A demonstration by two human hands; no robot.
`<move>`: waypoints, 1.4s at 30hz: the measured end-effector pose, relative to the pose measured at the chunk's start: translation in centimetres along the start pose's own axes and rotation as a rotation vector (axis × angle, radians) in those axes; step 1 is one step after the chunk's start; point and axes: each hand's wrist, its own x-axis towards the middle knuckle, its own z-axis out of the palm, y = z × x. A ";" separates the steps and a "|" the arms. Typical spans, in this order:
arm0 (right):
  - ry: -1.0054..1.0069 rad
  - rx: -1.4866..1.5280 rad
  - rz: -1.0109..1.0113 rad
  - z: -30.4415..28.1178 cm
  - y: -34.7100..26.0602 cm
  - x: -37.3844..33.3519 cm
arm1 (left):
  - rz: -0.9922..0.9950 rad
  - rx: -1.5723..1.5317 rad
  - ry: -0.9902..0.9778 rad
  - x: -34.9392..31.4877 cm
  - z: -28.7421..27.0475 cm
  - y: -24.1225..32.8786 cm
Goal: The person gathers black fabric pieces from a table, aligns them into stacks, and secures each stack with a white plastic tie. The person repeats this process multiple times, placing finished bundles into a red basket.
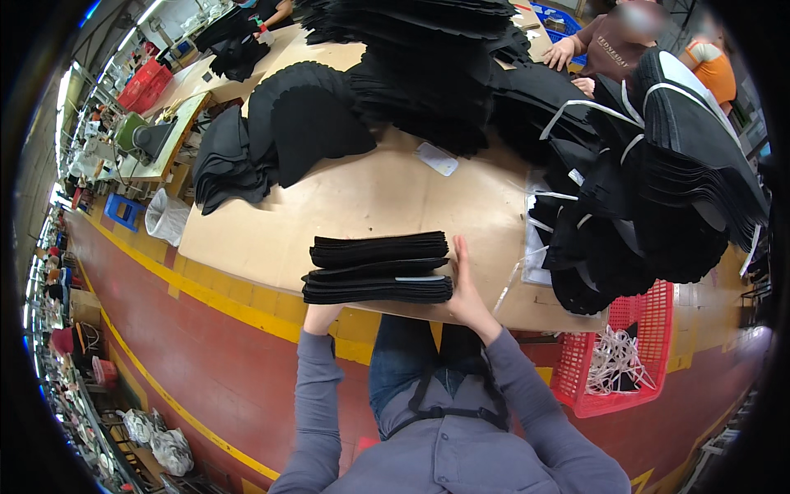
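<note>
In front of me is a stack of folded black fabric pieces [378, 286], in several layers, edges facing me, at the table's near edge. A small pale strip shows in its lower right part. My right hand [467, 290] lies flat along the stack's right end, its fingers stretched out and pointing away from me. Under the stack's left end, my left hand [322, 318] shows only near the wrist; its fingers are hidden.
Large piles of black cut pieces [317, 132] cover the table's [247, 247] far side. Bundles tied with white strips [625, 181] stand at the right, above a red basket [613, 362] of white strips. Across the table is a person in a brown top [609, 41].
</note>
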 end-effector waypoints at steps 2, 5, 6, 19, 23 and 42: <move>-0.050 0.254 0.194 1.0 -0.2 0.7 | -0.004 0.049 0.127 -1.1 -0.1 -2.3; 0.059 0.374 0.097 1.7 -1.4 1.4 | 0.188 -0.299 0.350 -2.1 2.2 -4.3; 0.120 0.369 0.001 1.8 -1.8 1.1 | 0.266 -0.475 0.380 -2.3 3.6 -3.2; 0.365 0.199 -0.411 0.7 -8.8 1.4 | 0.071 -0.896 0.188 -4.4 11.4 0.8; 0.330 0.355 -0.076 0.6 -11.3 2.7 | 0.008 -0.428 -0.025 -5.0 7.4 -1.3; -0.241 -0.107 0.282 2.5 -11.7 2.2 | -0.274 0.148 -0.109 -1.6 5.0 10.6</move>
